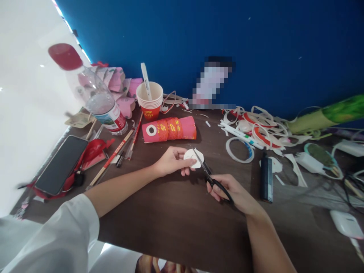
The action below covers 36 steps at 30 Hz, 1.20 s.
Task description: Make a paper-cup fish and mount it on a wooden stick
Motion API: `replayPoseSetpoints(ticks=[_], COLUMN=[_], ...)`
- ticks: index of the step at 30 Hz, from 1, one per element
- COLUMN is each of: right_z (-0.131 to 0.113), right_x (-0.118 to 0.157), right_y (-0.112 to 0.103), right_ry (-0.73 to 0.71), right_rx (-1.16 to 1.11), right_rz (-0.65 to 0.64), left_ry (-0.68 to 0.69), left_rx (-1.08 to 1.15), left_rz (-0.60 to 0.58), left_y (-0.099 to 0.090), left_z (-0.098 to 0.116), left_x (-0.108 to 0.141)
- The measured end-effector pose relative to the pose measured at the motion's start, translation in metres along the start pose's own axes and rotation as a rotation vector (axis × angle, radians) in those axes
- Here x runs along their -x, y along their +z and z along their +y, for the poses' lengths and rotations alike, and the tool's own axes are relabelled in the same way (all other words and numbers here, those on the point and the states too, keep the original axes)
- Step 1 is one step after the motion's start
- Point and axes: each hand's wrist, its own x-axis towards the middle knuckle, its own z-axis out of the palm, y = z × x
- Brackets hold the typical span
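- White sleeve (62,231) is sitting closest, low on the left, and the left arm is reaching out of it.
- The left hand (173,161) is pinching a small white paper (189,154), its thumb lying on top.
- The right hand (227,187) is holding black scissors (209,175), its fingers curling round the handles.
- The scissors are slanting, their long way going up and left, tips pointing away from the person. One blade is crossing the paper's right side. I can't tell how wide the blades are opening.
- So the paper is lying up and left of the right fingers; the left hand is being nearer, touching it.
- Past the paper, a red tube (186,127) is lying sideways on the dark table (170,220).
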Motion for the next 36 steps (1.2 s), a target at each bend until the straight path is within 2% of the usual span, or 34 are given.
replayPoseSetpoints(ticks=[20, 25, 29, 36], right_z=[0.0059, 0.0082, 0.0055, 0.0045], right_x=[-0.0017, -0.0026, -0.0044, -0.0039], right_y=[-0.0011, -0.0016, 0.0010, 0.0015], right_ry=[0.001, -0.041, -0.043, -0.045], right_rx=[0.014, 0.032, 0.051, 0.047], right_rz=[0.034, 0.075, 0.114, 0.083], left_ry=[0.006, 0.062, 0.051, 0.039], left_rx=[0.008, 0.005, -0.001, -0.045], left_rz=[0.005, 0.010, -0.016, -0.044], left_y=[-0.0012, -0.0001, 0.0022, 0.0010], left_z=[0.0015, 0.0007, -0.0002, -0.0011], left_x=[-0.0005, -0.0007, -0.0005, 0.0011])
